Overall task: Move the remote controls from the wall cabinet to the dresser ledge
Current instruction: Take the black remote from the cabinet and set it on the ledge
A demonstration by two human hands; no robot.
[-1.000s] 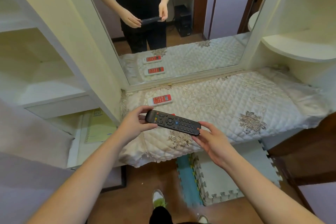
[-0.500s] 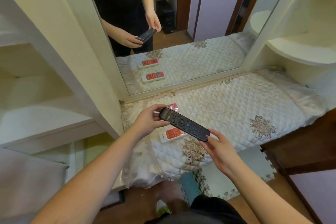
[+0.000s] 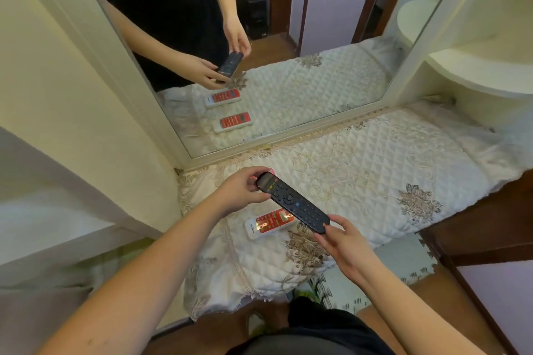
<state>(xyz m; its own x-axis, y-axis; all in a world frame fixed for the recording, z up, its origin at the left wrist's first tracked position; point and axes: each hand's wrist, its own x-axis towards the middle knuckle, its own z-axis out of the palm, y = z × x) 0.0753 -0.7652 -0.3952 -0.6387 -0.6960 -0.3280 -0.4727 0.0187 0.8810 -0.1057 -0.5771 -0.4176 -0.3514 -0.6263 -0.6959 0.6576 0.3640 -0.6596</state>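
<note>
I hold a long black remote [image 3: 292,201] over the left part of the dresser ledge [image 3: 375,170], which is covered by a white quilted cloth. My left hand [image 3: 240,190] grips its far end and my right hand [image 3: 341,242] pinches its near end. Under it, a white remote with a red face [image 3: 269,223] lies on the cloth. A second red-faced remote [image 3: 271,171] is almost hidden behind my left hand and the black remote; only a pink corner shows.
A mirror [image 3: 288,66] stands at the back of the ledge and reflects my hands and both red remotes. White shelves of the wall cabinet [image 3: 43,210] are on the left, a rounded shelf [image 3: 476,72] on the right. A foam mat [image 3: 403,265] lies on the floor.
I have stepped closer and leaned over the ledge. The black remote has turned from nearly level to a diagonal and now hangs over the two red-faced remotes.
</note>
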